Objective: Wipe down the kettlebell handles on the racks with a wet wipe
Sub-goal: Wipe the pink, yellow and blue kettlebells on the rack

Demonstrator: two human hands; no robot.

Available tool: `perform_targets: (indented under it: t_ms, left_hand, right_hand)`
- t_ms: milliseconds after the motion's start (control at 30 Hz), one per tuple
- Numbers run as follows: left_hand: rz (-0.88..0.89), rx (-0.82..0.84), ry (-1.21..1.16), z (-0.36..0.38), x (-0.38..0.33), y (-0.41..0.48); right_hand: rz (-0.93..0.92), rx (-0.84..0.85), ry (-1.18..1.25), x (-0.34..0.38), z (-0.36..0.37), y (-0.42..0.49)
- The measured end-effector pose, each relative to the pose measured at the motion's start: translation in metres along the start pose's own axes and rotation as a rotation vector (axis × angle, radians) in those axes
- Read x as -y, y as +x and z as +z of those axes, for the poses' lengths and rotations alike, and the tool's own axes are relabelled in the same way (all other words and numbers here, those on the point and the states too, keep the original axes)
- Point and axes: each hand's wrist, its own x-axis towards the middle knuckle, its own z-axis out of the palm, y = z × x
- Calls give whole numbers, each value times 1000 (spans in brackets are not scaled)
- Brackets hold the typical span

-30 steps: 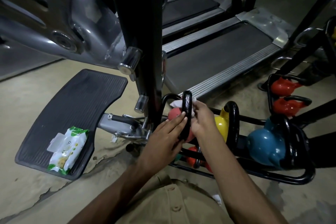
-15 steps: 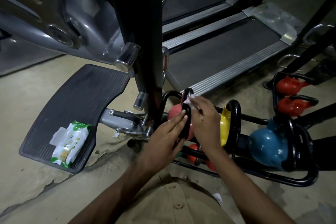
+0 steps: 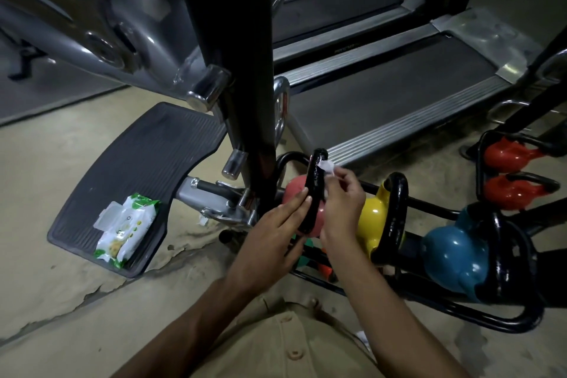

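Gym floor, low rack: left hand, fingers straight, steadies the handle; right hand pinches the wipe, whose loose grip could let it slip

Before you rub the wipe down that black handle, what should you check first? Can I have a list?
1. The wet wipe is pinched in the right hand: ok.
2. It touches the black handle near its top: ok.
3. The left hand braces the handle with straight fingers: ok.
4. The pink kettlebell sits in the rack: ok.
5. The wipe is wet enough: cannot tell.
6. The wipe pack lies nearby on the footplate: ok.
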Motion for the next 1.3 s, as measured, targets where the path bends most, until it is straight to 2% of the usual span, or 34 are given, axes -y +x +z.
perform_targets:
  t_ms: [67, 100, 200, 267, 300, 367, 400, 467, 567, 700, 767, 833, 900, 1000, 1067, 1133, 1233, 1300]
  left_hand:
    - [-32, -11, 19, 3, -5, -6]
    - [-42, -13, 20, 3, -7, -8]
    - [-64, -14, 34, 3, -13, -11]
    - [-69, -30, 50, 4, -16, -12]
    - [-71, -40, 61, 4, -17, -12]
    - [-66, -54, 75, 4, -19, -12]
    - [-63, -54, 77, 4, -19, -13]
    - [-63, -50, 73, 3, -19, -14]
    - [-62, -2, 55, 0, -16, -17]
    - [-32, 47, 11, -6, -9, -16]
    - [18, 61, -11, -10, -4, -15]
    - [55, 83, -23, -13, 1, -14]
    - [83, 101, -34, -15, 6, -15]
    - [90, 122, -21, -15, 11, -16]
    - [108, 118, -18, -13, 13, -16]
    - [131, 112, -41, -13, 15, -15]
    - [147, 121, -49, -15, 18, -14]
    - [159, 115, -56, -16, 19, -14]
  right_hand:
    - [-350, 74, -347, -2, -3, 15]
    - [-469, 148, -456, 0, -3, 26]
    - [-696, 469, -733, 12, -2, 50]
    - [-851, 601, -1006, 12, -6, 50]
    - [-934, 619, -1072, 10, -12, 44]
    - [-997, 580, -993, 3, -28, 23]
    - [-958, 523, -891, 0, -36, 12]
    - [-727, 354, -658, -6, -41, -4]
    - [-172, 158, -279, -9, -27, -17]
    - [500, 119, 262, 5, 1, -1]
    - [630, 123, 403, 14, 10, 20]
    - [639, 127, 447, 19, 12, 21]
    - [529, 98, 376, 14, 10, 2]
    - [8, -44, -41, -7, 7, -20]
    - [-350, -52, -387, -12, 9, -5]
    - [-607, 92, -663, -7, 10, 17]
    - [-801, 358, -1062, 0, 7, 24]
    - [-953, 428, -1252, -2, -6, 16]
